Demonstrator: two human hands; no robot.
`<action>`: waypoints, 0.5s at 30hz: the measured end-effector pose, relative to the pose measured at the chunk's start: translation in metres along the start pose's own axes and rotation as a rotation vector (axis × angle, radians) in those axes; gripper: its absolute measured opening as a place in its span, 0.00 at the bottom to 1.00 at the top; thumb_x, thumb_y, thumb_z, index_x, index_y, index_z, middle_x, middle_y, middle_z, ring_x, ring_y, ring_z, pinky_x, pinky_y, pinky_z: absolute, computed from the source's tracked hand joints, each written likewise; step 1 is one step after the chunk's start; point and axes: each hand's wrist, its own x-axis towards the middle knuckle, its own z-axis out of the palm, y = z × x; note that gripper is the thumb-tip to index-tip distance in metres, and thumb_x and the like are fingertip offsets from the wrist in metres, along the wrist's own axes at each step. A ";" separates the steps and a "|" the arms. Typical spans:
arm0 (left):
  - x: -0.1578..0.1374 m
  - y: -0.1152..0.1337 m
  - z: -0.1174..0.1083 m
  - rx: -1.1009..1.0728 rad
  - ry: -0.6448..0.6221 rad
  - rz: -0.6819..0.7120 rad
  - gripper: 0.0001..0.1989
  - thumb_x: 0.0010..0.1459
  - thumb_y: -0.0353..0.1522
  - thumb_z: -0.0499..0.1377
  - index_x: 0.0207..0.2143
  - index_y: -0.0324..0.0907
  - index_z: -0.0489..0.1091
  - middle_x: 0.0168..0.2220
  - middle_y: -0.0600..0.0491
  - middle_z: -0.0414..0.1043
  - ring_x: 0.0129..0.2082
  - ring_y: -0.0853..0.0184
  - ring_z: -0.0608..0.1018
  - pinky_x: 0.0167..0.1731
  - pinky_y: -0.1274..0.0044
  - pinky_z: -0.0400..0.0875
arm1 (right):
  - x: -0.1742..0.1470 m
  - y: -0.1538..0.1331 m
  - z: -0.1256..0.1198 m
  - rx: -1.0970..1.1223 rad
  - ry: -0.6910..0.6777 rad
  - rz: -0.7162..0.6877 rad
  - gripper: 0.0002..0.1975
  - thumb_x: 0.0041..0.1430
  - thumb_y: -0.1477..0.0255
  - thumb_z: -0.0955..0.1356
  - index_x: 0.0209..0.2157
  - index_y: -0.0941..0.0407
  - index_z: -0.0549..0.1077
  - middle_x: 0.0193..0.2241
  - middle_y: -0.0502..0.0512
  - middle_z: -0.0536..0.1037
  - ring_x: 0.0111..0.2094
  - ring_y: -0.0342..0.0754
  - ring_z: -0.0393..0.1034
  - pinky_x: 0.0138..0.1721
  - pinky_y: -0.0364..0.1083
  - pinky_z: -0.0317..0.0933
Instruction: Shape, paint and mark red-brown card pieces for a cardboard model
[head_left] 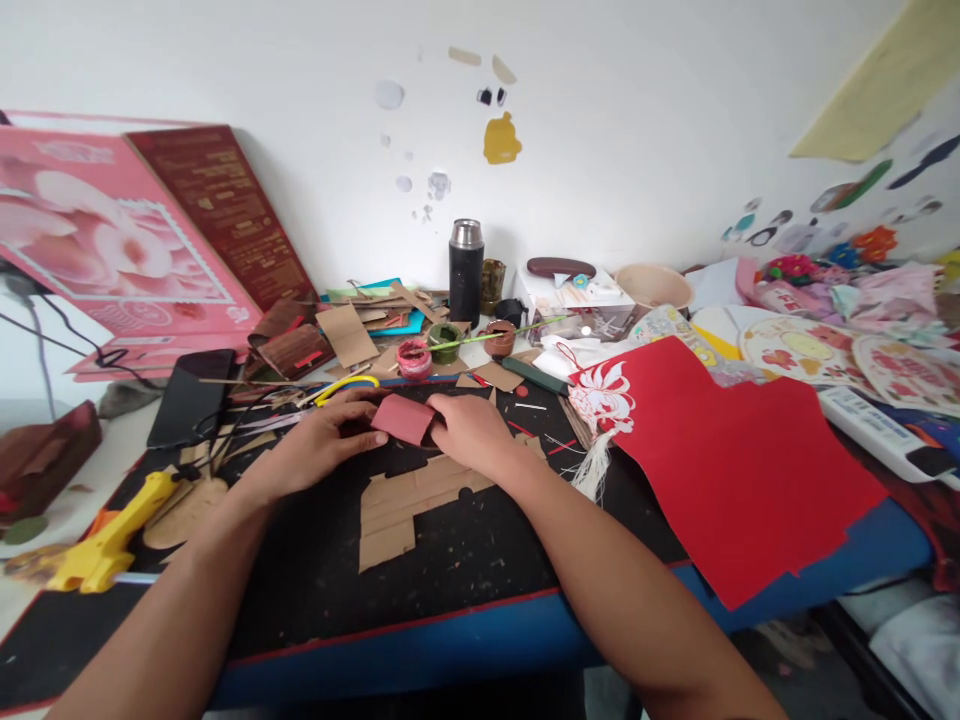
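Between my two hands is a small reddish-brown card piece (405, 418), bent into a curve. My left hand (330, 440) grips its left end with the thumb in front. On the right end, my right hand (466, 428) has its fingers closed on the piece; part of these fingers is hidden behind it. Just below lies a cut brown cardboard sheet (420, 490) on the black mat (315, 570). Behind my hands stand open jars of pink paint (414, 358) and green paint (445, 342). Yellow-handled scissors (346, 386) lie above my left hand.
A yellow glue gun (112, 545) and a black phone (191, 398) lie at left. Red felt sheets (742, 470) overhang the front edge at right. A black thermos (466, 270) stands by the wall, near a heap of cardboard scraps (349, 335). A pink box (97, 230) leans back left.
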 end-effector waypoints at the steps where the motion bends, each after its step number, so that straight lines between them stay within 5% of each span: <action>1: 0.000 0.000 0.000 0.001 0.002 0.004 0.33 0.56 0.65 0.64 0.45 0.50 0.86 0.62 0.45 0.79 0.64 0.45 0.76 0.70 0.55 0.67 | 0.000 0.000 0.000 0.002 0.002 0.002 0.12 0.75 0.68 0.66 0.50 0.54 0.81 0.45 0.60 0.87 0.43 0.54 0.81 0.38 0.49 0.60; 10: -0.001 -0.001 0.001 0.035 0.000 0.022 0.31 0.60 0.63 0.63 0.48 0.50 0.85 0.63 0.47 0.78 0.65 0.47 0.76 0.69 0.58 0.68 | 0.000 -0.001 -0.001 0.002 -0.007 0.002 0.12 0.75 0.69 0.66 0.51 0.55 0.81 0.44 0.61 0.87 0.43 0.54 0.81 0.37 0.49 0.59; 15: -0.004 0.004 -0.003 -0.007 -0.005 -0.040 0.29 0.60 0.62 0.63 0.43 0.48 0.83 0.54 0.47 0.82 0.57 0.49 0.80 0.63 0.59 0.74 | -0.001 -0.001 0.000 0.003 -0.006 0.007 0.12 0.75 0.68 0.66 0.50 0.55 0.82 0.44 0.61 0.87 0.42 0.55 0.80 0.38 0.49 0.59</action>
